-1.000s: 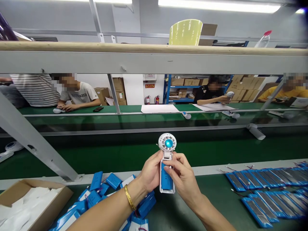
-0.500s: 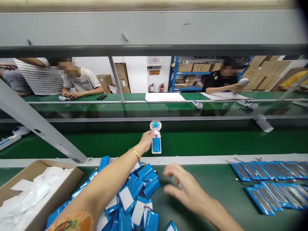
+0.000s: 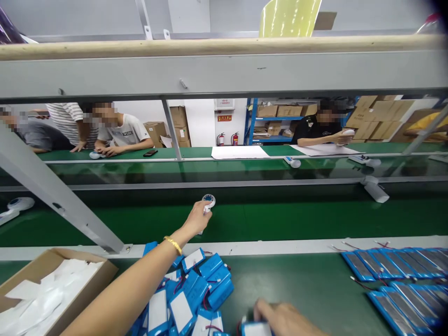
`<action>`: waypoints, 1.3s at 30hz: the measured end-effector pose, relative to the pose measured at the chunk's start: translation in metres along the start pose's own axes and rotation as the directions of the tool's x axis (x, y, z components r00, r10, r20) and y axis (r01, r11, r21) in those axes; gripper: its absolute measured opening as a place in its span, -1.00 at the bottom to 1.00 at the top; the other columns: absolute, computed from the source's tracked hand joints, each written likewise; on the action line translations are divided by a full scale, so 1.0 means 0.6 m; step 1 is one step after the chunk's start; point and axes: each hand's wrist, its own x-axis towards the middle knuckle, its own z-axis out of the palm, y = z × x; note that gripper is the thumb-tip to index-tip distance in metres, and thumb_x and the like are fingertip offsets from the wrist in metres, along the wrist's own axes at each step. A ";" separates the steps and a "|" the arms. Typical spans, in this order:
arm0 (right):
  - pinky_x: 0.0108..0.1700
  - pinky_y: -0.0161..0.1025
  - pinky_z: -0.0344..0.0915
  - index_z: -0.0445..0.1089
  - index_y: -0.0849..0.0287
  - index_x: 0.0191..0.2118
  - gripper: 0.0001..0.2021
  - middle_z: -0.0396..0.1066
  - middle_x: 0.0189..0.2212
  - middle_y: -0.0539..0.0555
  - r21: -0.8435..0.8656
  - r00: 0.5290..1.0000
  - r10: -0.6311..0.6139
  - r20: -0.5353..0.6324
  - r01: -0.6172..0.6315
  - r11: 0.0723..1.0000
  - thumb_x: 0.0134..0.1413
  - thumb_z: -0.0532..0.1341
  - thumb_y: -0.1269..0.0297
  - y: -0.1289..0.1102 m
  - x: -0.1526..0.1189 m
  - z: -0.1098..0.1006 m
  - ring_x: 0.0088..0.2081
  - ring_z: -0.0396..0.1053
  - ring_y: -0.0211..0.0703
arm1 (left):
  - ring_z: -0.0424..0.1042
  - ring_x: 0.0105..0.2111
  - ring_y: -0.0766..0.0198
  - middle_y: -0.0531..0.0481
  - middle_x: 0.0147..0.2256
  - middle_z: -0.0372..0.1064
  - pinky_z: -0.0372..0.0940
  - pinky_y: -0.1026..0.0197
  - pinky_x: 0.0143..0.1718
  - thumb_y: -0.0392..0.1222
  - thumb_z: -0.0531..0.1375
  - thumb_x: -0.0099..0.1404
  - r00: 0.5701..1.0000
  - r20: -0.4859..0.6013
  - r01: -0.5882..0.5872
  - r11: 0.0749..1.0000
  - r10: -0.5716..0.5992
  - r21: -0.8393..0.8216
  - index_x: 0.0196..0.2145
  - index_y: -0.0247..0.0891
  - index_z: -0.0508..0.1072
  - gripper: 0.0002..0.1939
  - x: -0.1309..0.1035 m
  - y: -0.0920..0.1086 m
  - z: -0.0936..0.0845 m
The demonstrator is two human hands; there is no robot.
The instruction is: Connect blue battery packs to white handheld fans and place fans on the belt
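Observation:
My left hand (image 3: 198, 218) reaches out over the green conveyor belt (image 3: 266, 219). Its fingers are closed round the neck of a white handheld device with a round head (image 3: 209, 200); the hand hides most of the body. At the bottom edge of the view, my right hand (image 3: 283, 318) curls over a blue battery pack (image 3: 256, 329) with a white pad on top, partly cut off by the frame. Beside it, under my left forearm, lies a heap of blue battery packs (image 3: 189, 287) with thin wires, some with white pads.
An open cardboard box (image 3: 91, 285) of white sheets stands at left. Rows of grey-faced battery packs (image 3: 395, 263) lie at right. A slanted metal post (image 3: 70, 196) and a crossbar (image 3: 224, 77) frame the bench. Several people, including one in black (image 3: 317, 130), work opposite.
My left hand and the device have shifted left, the hand now covering more of it. My right hand has dropped from above the bench onto a battery pack. The view has tilted up.

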 end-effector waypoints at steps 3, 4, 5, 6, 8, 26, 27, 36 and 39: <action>-0.45 -0.34 0.07 0.25 0.07 -0.27 -0.77 0.35 -0.46 -0.06 0.120 0.969 0.154 -0.192 -0.132 0.984 -0.10 0.26 0.35 -0.046 0.011 -0.074 -0.45 0.26 -0.21 | 0.37 -0.08 0.16 -0.10 -0.06 0.34 0.27 0.20 -0.05 -0.19 0.13 0.27 0.973 0.183 -0.126 0.988 0.140 -0.087 -0.13 -0.23 0.43 -0.77 -0.071 0.055 -0.008; -0.43 -0.33 0.10 0.23 0.08 -0.26 -0.79 0.34 -0.43 -0.06 0.186 0.949 0.151 -0.276 -0.101 0.977 -0.07 0.23 0.36 -0.060 0.020 -0.089 -0.42 0.26 -0.21 | 0.39 -0.12 0.19 -0.08 -0.10 0.37 0.29 0.23 -0.10 -0.16 0.12 0.28 0.952 0.244 -0.158 0.979 0.185 -0.127 -0.16 -0.22 0.43 -0.79 -0.096 0.075 -0.009; -0.41 -0.32 0.13 0.22 0.09 -0.25 -0.79 0.34 -0.41 -0.05 0.270 0.929 0.153 -0.337 -0.060 0.961 -0.04 0.22 0.36 -0.073 0.031 -0.099 -0.42 0.26 -0.22 | 0.40 -0.15 0.20 -0.06 -0.14 0.38 0.30 0.24 -0.14 -0.13 0.11 0.28 0.928 0.298 -0.182 0.969 0.226 -0.168 -0.18 -0.21 0.43 -0.80 -0.119 0.093 -0.010; -0.40 -0.31 0.16 0.20 0.10 -0.22 -0.78 0.35 -0.39 -0.04 0.360 0.910 0.158 -0.384 -0.010 0.933 -0.02 0.22 0.33 -0.085 0.044 -0.104 -0.43 0.27 -0.23 | 0.40 -0.18 0.22 -0.05 -0.18 0.39 0.31 0.25 -0.17 -0.12 0.12 0.29 0.905 0.337 -0.197 0.958 0.259 -0.207 -0.19 -0.21 0.41 -0.82 -0.139 0.108 -0.011; -0.39 -0.27 0.23 0.18 0.11 -0.11 -0.67 0.39 -0.30 0.02 0.514 0.880 0.177 -0.440 0.085 0.854 -0.01 0.24 0.27 -0.106 0.071 -0.102 -0.43 0.31 -0.21 | 0.40 -0.22 0.24 -0.03 -0.22 0.39 0.31 0.27 -0.20 -0.13 0.14 0.28 0.887 0.351 -0.214 0.940 0.301 -0.267 -0.21 -0.21 0.37 -0.84 -0.167 0.129 -0.010; -0.21 -0.23 0.21 0.40 0.16 -0.22 -0.75 0.41 -0.37 0.05 0.938 0.983 -0.004 -0.185 0.178 0.298 0.04 0.30 0.12 -0.115 0.087 -0.113 -0.31 0.34 -0.16 | 0.40 -0.17 0.22 -0.03 -0.20 0.44 0.30 0.29 -0.14 -0.16 0.16 0.29 0.903 0.084 -0.396 0.893 0.420 -0.215 -0.30 -0.20 0.48 -0.88 -0.189 0.149 0.000; -0.22 -0.24 0.20 0.41 0.15 -0.19 -0.71 0.41 -0.36 0.05 0.939 0.982 0.004 -0.189 0.179 0.294 0.01 0.32 0.11 -0.115 0.087 -0.113 -0.32 0.33 -0.17 | 0.39 -0.14 0.21 -0.02 -0.19 0.44 0.29 0.29 -0.11 -0.17 0.17 0.28 0.897 0.068 -0.417 0.888 0.436 -0.193 -0.29 -0.20 0.48 -0.89 -0.188 0.148 0.002; -0.49 -0.39 0.02 0.44 0.12 -0.12 -0.56 0.33 -0.37 0.04 0.914 0.973 0.087 -0.213 0.167 0.370 -0.16 0.41 0.08 -0.114 0.085 -0.109 -0.45 0.14 -0.30 | 0.35 -0.18 0.22 -0.06 -0.18 0.36 0.25 0.26 -0.15 -0.24 0.16 0.28 0.856 0.034 -0.513 0.857 0.515 -0.058 -0.32 -0.18 0.48 -0.92 -0.193 0.151 0.000; -0.56 -0.40 -0.13 0.43 0.14 -0.08 -0.54 0.28 -0.40 0.02 0.918 0.978 0.062 -0.201 0.166 0.361 -0.14 0.40 0.10 -0.113 0.081 -0.108 -0.50 0.04 -0.36 | 0.31 -0.26 0.28 -0.03 -0.26 0.28 0.23 0.30 -0.25 -0.27 0.15 0.28 0.855 0.061 -0.516 0.857 0.515 -0.005 -0.34 -0.19 0.44 -0.93 -0.194 0.153 -0.001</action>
